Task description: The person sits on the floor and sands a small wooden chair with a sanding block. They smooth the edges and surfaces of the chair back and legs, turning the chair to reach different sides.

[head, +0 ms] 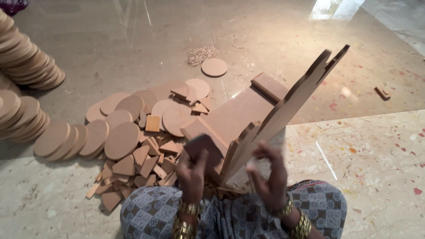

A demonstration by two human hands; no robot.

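— Wooden stand (265,115), where is it?
— On the floor (376,155), tilted, against her lap.
— Hands?
— Right hand (270,177) pinches its side panel; left hand (192,172) grips a dark block (201,148). Round discs (121,139) lie beside.

Gold bangles (188,219) ring both wrists above a blue-grey checked patterned garment (150,212).

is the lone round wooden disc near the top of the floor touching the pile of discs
No, the lone disc lies apart on the bare floor, with a clear gap between it and the pile of discs.
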